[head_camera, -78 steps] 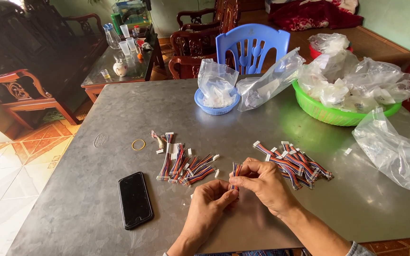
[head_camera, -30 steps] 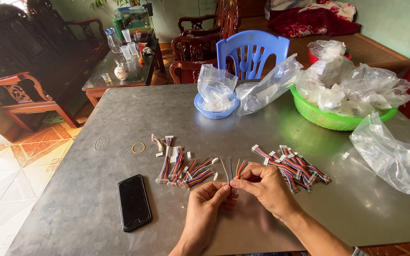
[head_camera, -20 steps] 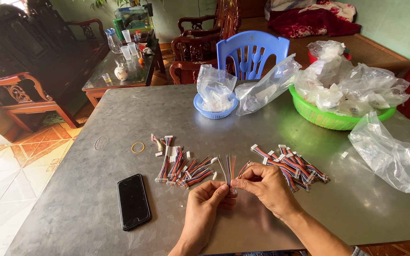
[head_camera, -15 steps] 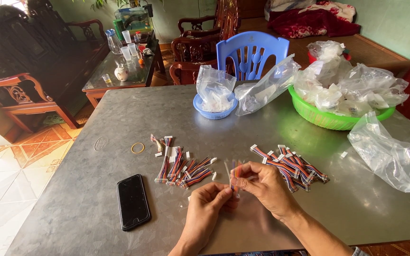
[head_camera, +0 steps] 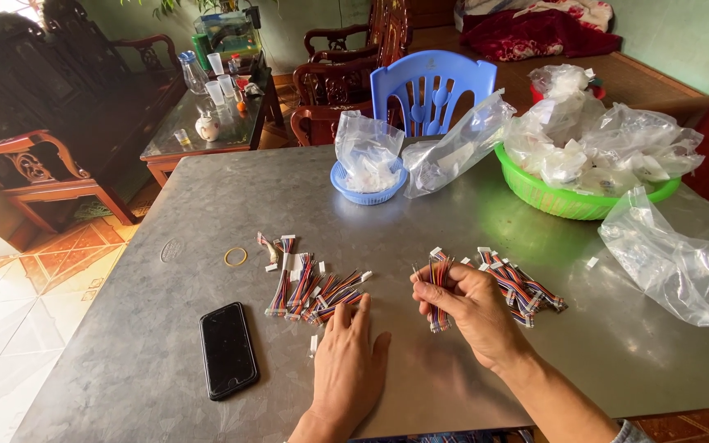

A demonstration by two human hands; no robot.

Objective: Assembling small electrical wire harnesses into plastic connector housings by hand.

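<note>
Bright daylight falls from the upper left, sheening the grey metal table (head_camera: 207, 189) near the green basket (head_camera: 551, 197). Soft shadows lie beneath both hands. Focus is sharp; the edges bow slightly.

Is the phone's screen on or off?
Off. The phone lies flat, face up on the table, its screen black; the left hand rests beside it.

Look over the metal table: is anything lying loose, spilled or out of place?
Slightly: a few small white connector pieces lie loose beside the left wire pile, and a rubber band sits alone. Nothing looks spilled or damaged.
</note>
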